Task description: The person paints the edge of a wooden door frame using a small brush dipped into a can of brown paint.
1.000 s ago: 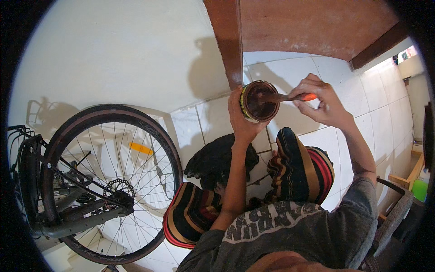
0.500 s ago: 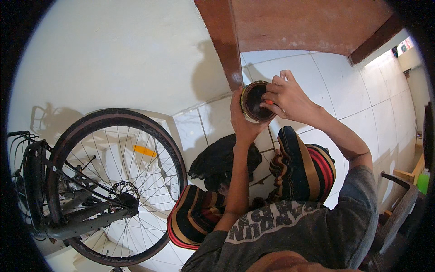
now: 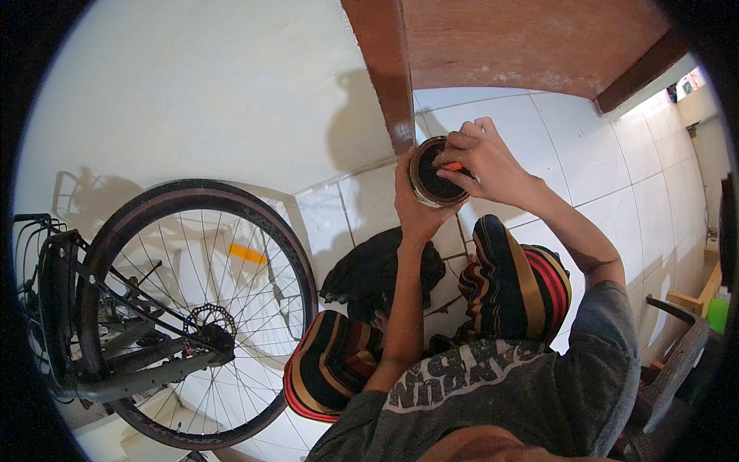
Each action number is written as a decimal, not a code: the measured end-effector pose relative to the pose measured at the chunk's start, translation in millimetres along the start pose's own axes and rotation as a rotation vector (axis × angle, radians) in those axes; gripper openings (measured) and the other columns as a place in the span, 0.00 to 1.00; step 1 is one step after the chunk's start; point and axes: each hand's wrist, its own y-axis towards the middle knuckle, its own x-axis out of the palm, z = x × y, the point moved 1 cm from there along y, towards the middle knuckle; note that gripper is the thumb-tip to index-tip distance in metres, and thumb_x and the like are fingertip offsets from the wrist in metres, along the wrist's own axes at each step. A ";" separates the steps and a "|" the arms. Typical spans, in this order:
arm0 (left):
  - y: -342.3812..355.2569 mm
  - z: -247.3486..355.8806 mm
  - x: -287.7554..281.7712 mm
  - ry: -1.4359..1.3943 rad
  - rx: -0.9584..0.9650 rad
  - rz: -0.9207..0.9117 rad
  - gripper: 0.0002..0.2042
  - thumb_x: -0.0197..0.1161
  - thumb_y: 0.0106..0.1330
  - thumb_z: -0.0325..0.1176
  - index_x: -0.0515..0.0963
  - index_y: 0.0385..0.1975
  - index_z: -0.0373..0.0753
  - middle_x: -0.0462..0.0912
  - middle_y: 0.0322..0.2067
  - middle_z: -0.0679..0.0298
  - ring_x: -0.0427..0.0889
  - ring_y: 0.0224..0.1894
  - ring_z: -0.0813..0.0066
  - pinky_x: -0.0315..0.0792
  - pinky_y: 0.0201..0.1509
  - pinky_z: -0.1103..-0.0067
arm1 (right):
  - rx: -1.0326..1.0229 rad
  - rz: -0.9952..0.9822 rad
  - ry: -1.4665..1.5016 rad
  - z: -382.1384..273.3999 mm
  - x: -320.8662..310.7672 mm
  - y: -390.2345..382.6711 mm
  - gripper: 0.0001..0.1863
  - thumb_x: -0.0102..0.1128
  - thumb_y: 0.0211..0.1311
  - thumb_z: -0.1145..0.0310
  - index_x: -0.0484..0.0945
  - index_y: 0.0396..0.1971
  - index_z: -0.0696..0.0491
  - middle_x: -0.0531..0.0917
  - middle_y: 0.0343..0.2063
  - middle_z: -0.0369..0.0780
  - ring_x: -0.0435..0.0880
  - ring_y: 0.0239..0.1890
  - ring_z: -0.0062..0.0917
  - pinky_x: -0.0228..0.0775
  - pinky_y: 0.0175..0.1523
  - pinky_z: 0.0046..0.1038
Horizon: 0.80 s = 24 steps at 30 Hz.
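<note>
A round tin can (image 3: 433,185) with a dark brown inside and a smeared rim is held up by my left hand (image 3: 416,214), whose fingers wrap round its side and underneath. Over the can's mouth, my right hand (image 3: 493,165) is closed on a small orange-handled tool (image 3: 454,166). The working end of that tool cannot be made out against the dark inside. Below the can, between my knees, a crumpled black cloth or bag (image 3: 369,269) lies on the tiles, partly hidden by my left forearm.
A bicycle wheel (image 3: 202,202) with an orange reflector stands at the left, by a white wall (image 3: 208,92). Ahead are a brown door frame (image 3: 392,85) and a brown door panel (image 3: 531,42). White floor tiles (image 3: 608,162) spread to the right. A dark curved wooden piece (image 3: 681,362) is at the right.
My right fingers and the orange-handled tool have shifted slightly left and up, further over the can's mouth. The can has tipped a little; my left hand still grips it.
</note>
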 end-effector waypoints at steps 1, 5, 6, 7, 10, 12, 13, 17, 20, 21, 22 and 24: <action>0.3 1.2 0.4 0.011 0.000 0.001 0.53 0.84 0.34 0.41 0.59 0.64 0.38 0.73 0.56 0.53 0.75 0.57 0.58 0.71 0.60 0.68 | 0.012 -0.038 -0.035 1.2 -5.1 -1.4 0.11 0.64 0.56 0.63 0.84 0.37 0.49 0.79 0.35 0.41 0.73 0.42 0.33 0.58 0.52 0.37; -0.4 -3.3 -1.3 0.087 0.019 0.006 0.51 0.84 0.34 0.41 0.61 0.63 0.37 0.72 0.56 0.52 0.73 0.58 0.54 0.69 0.61 0.65 | 0.091 -0.118 0.153 3.6 -28.2 -5.9 0.10 0.64 0.56 0.66 0.82 0.38 0.52 0.79 0.36 0.42 0.74 0.41 0.36 0.63 0.51 0.37; -0.6 -5.6 -2.5 0.107 0.035 0.014 0.51 0.84 0.35 0.41 0.61 0.62 0.37 0.72 0.56 0.51 0.73 0.58 0.53 0.68 0.61 0.65 | 0.098 -0.119 0.187 2.2 -36.2 -4.7 0.10 0.64 0.56 0.67 0.82 0.37 0.53 0.79 0.35 0.42 0.74 0.41 0.37 0.64 0.51 0.37; -0.3 -6.4 -1.8 0.122 0.052 0.018 0.50 0.83 0.35 0.41 0.62 0.62 0.37 0.71 0.56 0.51 0.72 0.59 0.52 0.67 0.62 0.64 | 0.112 -0.119 0.218 1.7 -44.2 -4.8 0.10 0.64 0.56 0.68 0.82 0.37 0.54 0.79 0.34 0.42 0.74 0.41 0.38 0.65 0.51 0.37; -0.7 -7.4 -2.1 0.155 0.038 -0.014 0.50 0.83 0.34 0.41 0.62 0.61 0.36 0.70 0.57 0.50 0.69 0.60 0.50 0.65 0.64 0.63 | 0.089 -0.257 0.190 0.8 -61.8 -3.3 0.09 0.65 0.55 0.69 0.82 0.36 0.54 0.79 0.31 0.43 0.75 0.41 0.38 0.66 0.51 0.36; -1.5 -5.4 -3.5 0.215 0.055 -0.022 0.49 0.83 0.34 0.41 0.63 0.61 0.36 0.69 0.58 0.50 0.68 0.61 0.50 0.64 0.64 0.62 | 0.116 -0.350 0.150 -2.8 -67.7 0.1 0.10 0.66 0.52 0.73 0.83 0.36 0.55 0.82 0.33 0.40 0.74 0.40 0.34 0.67 0.52 0.33; -0.4 -2.1 -3.8 0.247 0.065 -0.027 0.49 0.83 0.34 0.41 0.63 0.60 0.36 0.69 0.58 0.50 0.67 0.62 0.49 0.64 0.65 0.62 | 0.103 -0.382 0.139 -1.3 -69.8 0.5 0.10 0.66 0.52 0.73 0.83 0.35 0.55 0.82 0.33 0.40 0.74 0.40 0.33 0.67 0.52 0.32; 0.4 5.0 -4.0 0.269 0.077 -0.048 0.50 0.83 0.33 0.40 0.63 0.61 0.37 0.68 0.58 0.51 0.66 0.62 0.49 0.63 0.65 0.61 | 0.026 -0.446 0.083 -6.5 -79.3 5.1 0.09 0.66 0.51 0.73 0.83 0.34 0.55 0.81 0.33 0.40 0.73 0.40 0.32 0.66 0.53 0.32; -0.1 6.5 -0.8 0.265 0.061 -0.053 0.50 0.83 0.33 0.41 0.62 0.61 0.37 0.68 0.58 0.51 0.65 0.62 0.49 0.63 0.65 0.61 | -0.013 -0.487 0.083 -7.8 -88.0 8.5 0.09 0.66 0.51 0.72 0.83 0.34 0.56 0.81 0.32 0.40 0.73 0.42 0.33 0.67 0.53 0.33; -0.5 7.8 0.6 0.272 0.053 -0.062 0.51 0.83 0.33 0.41 0.62 0.61 0.37 0.68 0.58 0.51 0.65 0.62 0.49 0.62 0.65 0.61 | -0.010 -0.461 0.094 -7.1 -88.3 7.6 0.09 0.66 0.52 0.72 0.83 0.34 0.57 0.81 0.31 0.40 0.73 0.41 0.33 0.68 0.52 0.33; 0.6 9.2 0.3 0.280 0.049 -0.070 0.51 0.83 0.33 0.41 0.61 0.62 0.37 0.68 0.58 0.51 0.65 0.63 0.49 0.62 0.65 0.61 | -0.008 -0.433 0.103 -6.2 -89.6 7.6 0.09 0.66 0.52 0.72 0.83 0.34 0.57 0.81 0.31 0.40 0.74 0.40 0.33 0.69 0.50 0.32; 0.2 7.1 -2.0 0.321 0.050 -0.068 0.53 0.83 0.31 0.44 0.60 0.62 0.37 0.68 0.58 0.50 0.67 0.62 0.49 0.63 0.66 0.61 | 0.031 -0.385 0.137 -5.4 -91.0 8.5 0.09 0.66 0.53 0.72 0.83 0.34 0.59 0.81 0.29 0.41 0.75 0.38 0.33 0.70 0.46 0.32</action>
